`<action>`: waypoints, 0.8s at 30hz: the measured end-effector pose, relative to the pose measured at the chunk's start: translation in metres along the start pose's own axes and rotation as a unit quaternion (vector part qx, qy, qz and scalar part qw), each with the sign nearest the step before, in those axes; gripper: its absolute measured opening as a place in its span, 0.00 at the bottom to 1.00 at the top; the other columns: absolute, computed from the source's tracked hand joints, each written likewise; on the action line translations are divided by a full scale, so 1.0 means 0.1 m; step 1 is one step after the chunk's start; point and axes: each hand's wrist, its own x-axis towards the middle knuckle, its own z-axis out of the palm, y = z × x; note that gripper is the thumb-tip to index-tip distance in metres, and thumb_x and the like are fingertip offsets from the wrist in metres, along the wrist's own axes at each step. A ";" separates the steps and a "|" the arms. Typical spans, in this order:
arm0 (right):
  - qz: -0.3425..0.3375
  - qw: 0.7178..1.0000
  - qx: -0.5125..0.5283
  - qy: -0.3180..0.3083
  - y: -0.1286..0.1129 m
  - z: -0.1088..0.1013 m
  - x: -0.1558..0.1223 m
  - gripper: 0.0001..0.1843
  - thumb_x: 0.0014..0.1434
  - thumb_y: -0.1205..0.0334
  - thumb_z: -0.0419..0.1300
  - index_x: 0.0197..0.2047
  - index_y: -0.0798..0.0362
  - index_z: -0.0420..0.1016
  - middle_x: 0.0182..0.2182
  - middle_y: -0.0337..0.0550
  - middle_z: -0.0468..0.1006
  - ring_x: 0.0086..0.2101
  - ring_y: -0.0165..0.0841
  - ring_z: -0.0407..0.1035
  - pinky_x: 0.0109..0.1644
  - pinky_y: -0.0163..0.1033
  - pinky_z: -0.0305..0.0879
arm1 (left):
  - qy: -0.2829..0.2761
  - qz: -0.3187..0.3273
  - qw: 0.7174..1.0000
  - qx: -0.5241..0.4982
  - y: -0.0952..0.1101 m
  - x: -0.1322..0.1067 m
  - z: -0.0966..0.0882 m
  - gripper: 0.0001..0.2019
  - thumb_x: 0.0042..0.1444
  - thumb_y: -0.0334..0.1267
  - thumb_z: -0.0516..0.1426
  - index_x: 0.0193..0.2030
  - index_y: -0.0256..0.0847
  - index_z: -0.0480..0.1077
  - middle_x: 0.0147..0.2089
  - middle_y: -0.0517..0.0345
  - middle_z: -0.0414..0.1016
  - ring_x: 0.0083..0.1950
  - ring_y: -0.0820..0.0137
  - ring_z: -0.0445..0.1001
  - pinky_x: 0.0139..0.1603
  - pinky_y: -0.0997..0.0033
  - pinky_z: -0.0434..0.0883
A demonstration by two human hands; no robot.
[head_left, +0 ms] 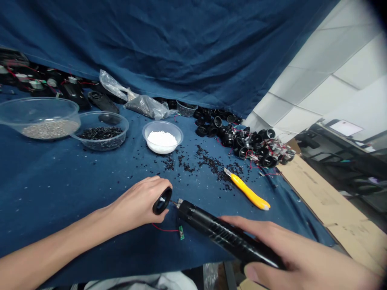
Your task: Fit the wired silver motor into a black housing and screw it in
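no words, numbers or signs are showing clearly enough to read anywhere here. the cardboard sheet (314, 189) at the right edge of the table is carrying some faint dark print, but it is looking too small and smeared to make out. the black tool (223, 233) is showing no brand or label. the little green board (181, 233) on the red wire is looking too tiny to read.
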 end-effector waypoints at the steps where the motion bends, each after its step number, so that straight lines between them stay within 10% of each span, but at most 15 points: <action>1: 0.013 1.000 0.001 -0.001 0.05 -0.01 -0.01 0.35 0.59 0.43 0.57 0.67 0.33 0.54 0.63 0.33 0.63 0.60 0.44 0.60 0.63 0.43 0.60 | 0.003 -0.013 1.000 0.007 -0.01 0.00 -0.02 0.09 0.49 0.34 0.56 0.39 0.40 0.65 0.37 0.56 0.69 0.42 0.61 0.69 0.42 0.64 0.65; 7: 0.069 0.997 0.028 0.010 0.28 -0.09 0.05 0.38 0.58 0.36 0.53 0.69 0.34 0.52 0.66 0.31 0.57 0.64 0.44 0.52 0.67 0.45 0.53 | 0.037 -0.049 0.998 0.005 -0.03 0.01 -0.07 0.12 0.50 0.37 0.58 0.42 0.41 0.65 0.39 0.56 0.70 0.43 0.61 0.70 0.42 0.64 0.65; 17: 0.068 0.991 0.108 0.036 0.27 -0.11 0.18 0.38 0.57 0.39 0.57 0.67 0.42 0.58 0.62 0.40 0.66 0.57 0.48 0.64 0.56 0.43 0.69 | 0.079 -0.067 0.991 -0.078 0.03 0.01 -0.08 0.15 0.48 0.37 0.60 0.43 0.44 0.65 0.41 0.60 0.74 0.41 0.65 0.73 0.41 0.69 0.67; 24: 0.076 0.995 0.056 0.027 0.24 -0.12 0.13 0.38 0.57 0.37 0.55 0.67 0.40 0.57 0.65 0.35 0.60 0.63 0.46 0.55 0.66 0.45 0.56 | 0.061 -0.078 0.985 -0.141 0.08 0.02 -0.12 0.15 0.47 0.38 0.62 0.42 0.45 0.66 0.37 0.63 0.75 0.36 0.67 0.74 0.37 0.71 0.68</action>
